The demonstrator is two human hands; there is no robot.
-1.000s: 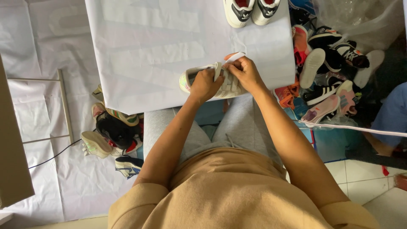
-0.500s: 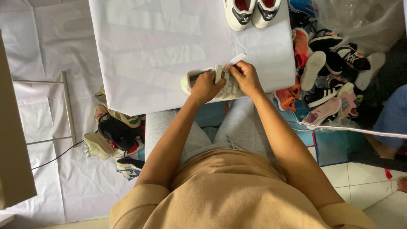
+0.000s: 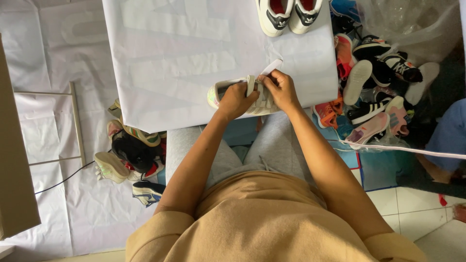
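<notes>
Both hands (image 3: 259, 94) grip pale sneaker (image 3: 224, 90) — tabletop (image 3: 174, 53)

This looks like a small shoe-sorting or resale workroom set up in a home: a worktop (image 3: 184, 58) draped in white sheeting, loose heaps of mixed sneakers (image 3: 376, 87) on the floor to the right and another pile (image 3: 131, 155) to the left, white plastic sheeting (image 3: 48, 48) spread over the tiled floor (image 3: 412, 213)

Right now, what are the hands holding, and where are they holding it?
A small white strap-fastened sneaker. The left hand clasps its middle; the right hand pinches a white strap at its top.
</notes>
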